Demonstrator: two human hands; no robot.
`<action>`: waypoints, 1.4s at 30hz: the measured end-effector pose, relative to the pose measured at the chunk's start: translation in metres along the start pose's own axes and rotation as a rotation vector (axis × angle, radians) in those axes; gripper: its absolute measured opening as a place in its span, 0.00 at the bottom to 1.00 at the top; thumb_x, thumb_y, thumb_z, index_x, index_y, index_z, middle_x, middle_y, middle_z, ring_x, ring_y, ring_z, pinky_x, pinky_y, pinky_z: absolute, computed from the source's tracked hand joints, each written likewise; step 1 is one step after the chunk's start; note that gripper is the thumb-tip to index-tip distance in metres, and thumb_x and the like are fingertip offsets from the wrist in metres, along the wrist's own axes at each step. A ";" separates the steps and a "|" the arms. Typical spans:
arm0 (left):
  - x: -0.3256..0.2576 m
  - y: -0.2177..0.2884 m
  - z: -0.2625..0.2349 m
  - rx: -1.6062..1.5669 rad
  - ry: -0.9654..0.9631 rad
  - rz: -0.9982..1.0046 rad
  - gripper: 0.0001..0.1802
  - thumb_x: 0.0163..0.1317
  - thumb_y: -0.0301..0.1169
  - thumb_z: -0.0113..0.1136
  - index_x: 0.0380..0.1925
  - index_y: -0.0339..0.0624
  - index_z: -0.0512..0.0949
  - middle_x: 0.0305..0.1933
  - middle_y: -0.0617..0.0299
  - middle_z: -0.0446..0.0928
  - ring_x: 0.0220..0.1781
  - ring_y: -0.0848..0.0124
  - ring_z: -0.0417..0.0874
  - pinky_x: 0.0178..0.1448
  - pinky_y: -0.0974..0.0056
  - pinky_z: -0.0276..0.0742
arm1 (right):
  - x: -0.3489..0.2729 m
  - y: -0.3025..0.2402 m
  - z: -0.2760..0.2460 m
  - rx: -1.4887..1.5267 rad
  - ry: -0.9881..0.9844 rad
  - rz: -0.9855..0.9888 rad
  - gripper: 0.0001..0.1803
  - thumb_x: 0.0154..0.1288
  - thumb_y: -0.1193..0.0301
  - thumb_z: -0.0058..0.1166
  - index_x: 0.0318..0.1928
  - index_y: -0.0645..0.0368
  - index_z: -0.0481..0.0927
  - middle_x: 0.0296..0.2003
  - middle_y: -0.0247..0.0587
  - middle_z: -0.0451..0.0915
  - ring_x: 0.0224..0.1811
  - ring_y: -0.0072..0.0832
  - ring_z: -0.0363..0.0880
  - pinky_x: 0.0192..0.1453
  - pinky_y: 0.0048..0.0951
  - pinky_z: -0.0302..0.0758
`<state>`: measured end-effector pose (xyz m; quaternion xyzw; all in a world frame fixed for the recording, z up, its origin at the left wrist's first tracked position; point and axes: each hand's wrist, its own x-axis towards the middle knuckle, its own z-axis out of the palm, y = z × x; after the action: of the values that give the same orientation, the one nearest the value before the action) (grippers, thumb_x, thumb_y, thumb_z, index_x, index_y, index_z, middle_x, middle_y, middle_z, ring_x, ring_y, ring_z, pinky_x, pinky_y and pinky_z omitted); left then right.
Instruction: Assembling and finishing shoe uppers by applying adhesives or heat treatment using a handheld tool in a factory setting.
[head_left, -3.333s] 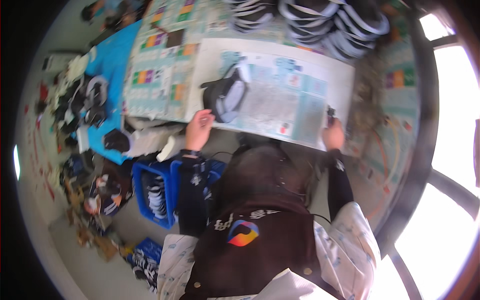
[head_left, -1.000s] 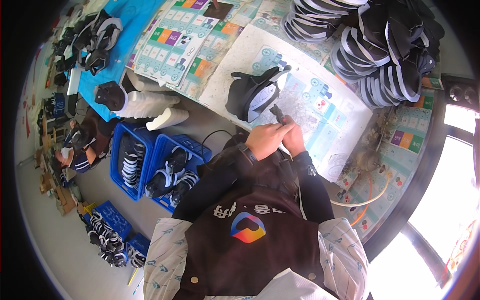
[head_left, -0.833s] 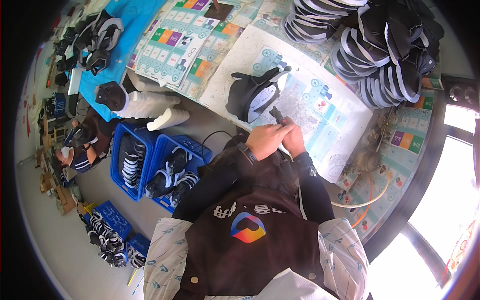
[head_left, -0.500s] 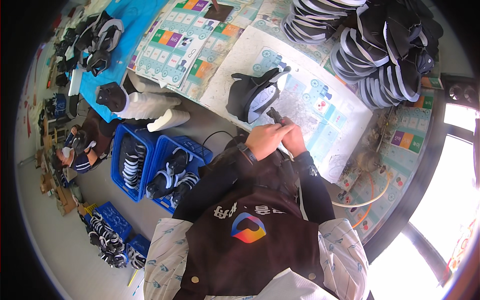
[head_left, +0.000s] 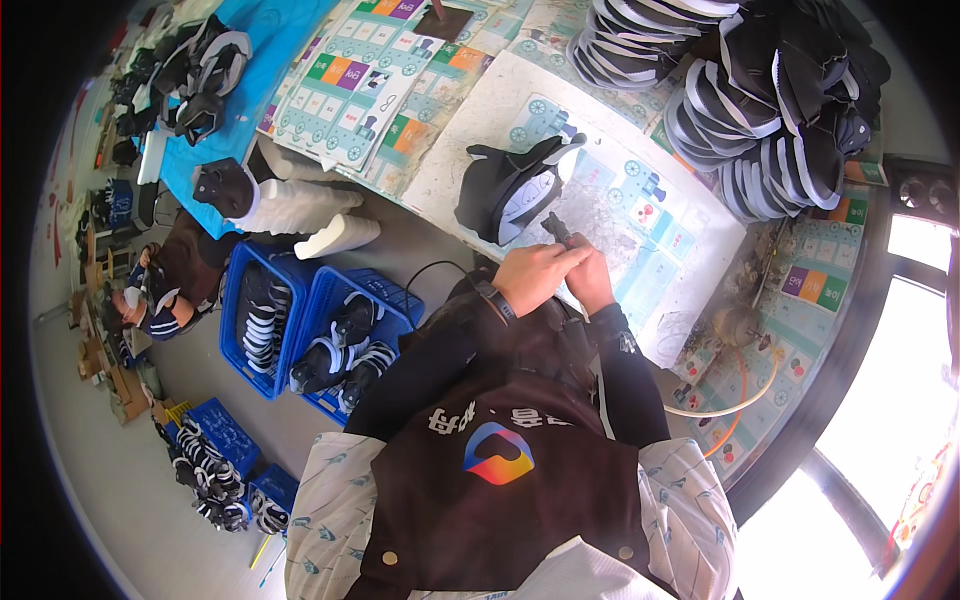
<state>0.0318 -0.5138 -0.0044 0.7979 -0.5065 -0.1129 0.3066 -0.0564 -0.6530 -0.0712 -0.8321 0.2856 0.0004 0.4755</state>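
You are working with both hands drawn together at the near edge of the table [head_left: 700, 330]. Your left hand [head_left: 535, 278] is curled into a loose fist around a small dark tool [head_left: 556, 229], whose narrow tip is poking up past your knuckles; your right hand [head_left: 590, 280] is pressing against the left one, fingers folded, and you cannot tell whether it is gripping the tool too or only steadying it. The tool is sitting just beside a black shoe upper [head_left: 510, 185], a soft, floppy piece with a pale lining and a white edge, lying on a worn paper sheet [head_left: 640, 215] printed with pale blue shapes. Stacks of black soles with white rims [head_left: 740, 110] are piling up at the far right of the table, thin, curved and glossy. To your left, two blue plastic crates [head_left: 300, 300] with ribbed walls are standing on the grey floor, holding more black-and-white shoe pieces. Two white shoe forms [head_left: 310, 215], smooth and rounded, are lying beside the crates, one capped with a dark upper. A blue cloth [head_left: 255, 50] is covering the far left of the table under more dark uppers. Another person [head_left: 160, 290] is sitting low near the crates. A yellow hose [head_left: 720, 405] is curling off the table edge at your right.
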 end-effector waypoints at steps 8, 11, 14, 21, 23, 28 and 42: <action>0.002 0.001 -0.003 0.000 0.071 0.025 0.20 0.64 0.26 0.61 0.56 0.55 0.84 0.34 0.63 0.82 0.37 0.60 0.87 0.41 0.56 0.83 | 0.000 -0.004 -0.002 -0.021 0.012 -0.010 0.11 0.70 0.66 0.58 0.44 0.63 0.81 0.36 0.67 0.84 0.44 0.65 0.83 0.45 0.54 0.79; 0.001 0.001 -0.001 0.004 0.095 0.034 0.18 0.66 0.29 0.62 0.56 0.53 0.84 0.35 0.63 0.83 0.38 0.61 0.87 0.41 0.57 0.84 | 0.000 -0.007 -0.004 -0.004 0.010 -0.018 0.11 0.70 0.67 0.58 0.44 0.63 0.81 0.36 0.66 0.84 0.44 0.65 0.83 0.45 0.54 0.79; 0.001 0.000 0.001 -0.013 0.100 0.031 0.15 0.68 0.31 0.64 0.54 0.51 0.85 0.36 0.62 0.84 0.38 0.60 0.88 0.42 0.57 0.84 | 0.001 -0.002 -0.003 0.009 0.011 -0.053 0.11 0.69 0.67 0.59 0.44 0.63 0.81 0.36 0.66 0.84 0.45 0.65 0.83 0.45 0.53 0.80; 0.002 -0.001 -0.001 -0.082 0.120 0.005 0.11 0.70 0.36 0.67 0.49 0.48 0.87 0.36 0.59 0.86 0.37 0.59 0.88 0.42 0.57 0.84 | -0.001 -0.001 -0.001 0.039 -0.009 -0.062 0.11 0.70 0.67 0.58 0.44 0.63 0.81 0.34 0.68 0.83 0.44 0.65 0.84 0.44 0.53 0.80; 0.003 0.000 -0.002 -0.086 0.116 0.002 0.11 0.70 0.36 0.67 0.49 0.48 0.87 0.36 0.59 0.86 0.37 0.59 0.88 0.42 0.57 0.84 | 0.000 0.002 0.001 0.056 -0.009 -0.060 0.11 0.70 0.67 0.58 0.44 0.63 0.81 0.34 0.68 0.83 0.44 0.65 0.84 0.44 0.54 0.80; 0.003 -0.001 -0.002 -0.073 0.120 0.008 0.13 0.71 0.35 0.65 0.53 0.50 0.86 0.36 0.59 0.86 0.37 0.59 0.88 0.41 0.57 0.84 | 0.002 0.002 0.002 0.061 -0.009 -0.063 0.11 0.71 0.67 0.57 0.43 0.63 0.81 0.34 0.68 0.83 0.43 0.66 0.83 0.43 0.54 0.80; -0.002 0.000 -0.007 0.023 -0.018 0.019 0.25 0.66 0.29 0.62 0.64 0.52 0.81 0.33 0.61 0.82 0.35 0.59 0.86 0.39 0.56 0.82 | 0.001 0.000 0.003 0.034 0.014 -0.076 0.13 0.70 0.65 0.56 0.42 0.64 0.78 0.32 0.69 0.81 0.42 0.69 0.80 0.40 0.54 0.76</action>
<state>0.0346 -0.5096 0.0003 0.7955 -0.5183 -0.1114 0.2937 -0.0545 -0.6509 -0.0734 -0.8341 0.2568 -0.0284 0.4874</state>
